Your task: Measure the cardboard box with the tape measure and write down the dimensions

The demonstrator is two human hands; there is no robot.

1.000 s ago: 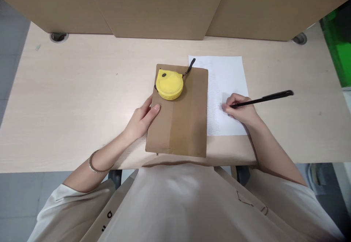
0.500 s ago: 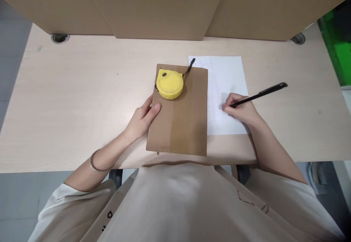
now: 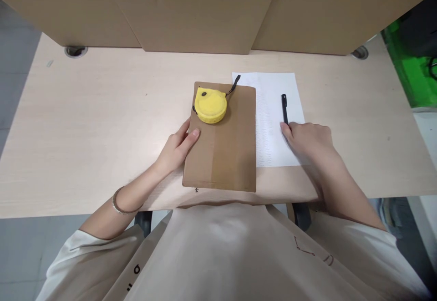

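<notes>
My left hand grips the left edge of a brown cardboard piece, thumb on top and the other fingers hidden beneath. On the cardboard's upper part lies a yellow tape measure with a black wrist strap. The cardboard overlaps a white sheet of paper that bears faint rows of small marks. Over the sheet's right side, my right hand is turned knuckles up and closed round a black pen. The pen's clip end points away from me; its other end is hidden in the hand.
Tall brown cardboard panels stand along the back of the pale wooden desk. Cable holes sit at the back left and back right. Beyond the right edge is a bright green surface.
My right hand has rolled over from a writing grip, and the pen has swung from slanting right to pointing away from me. My left hand, cardboard and tape measure stay in place.
</notes>
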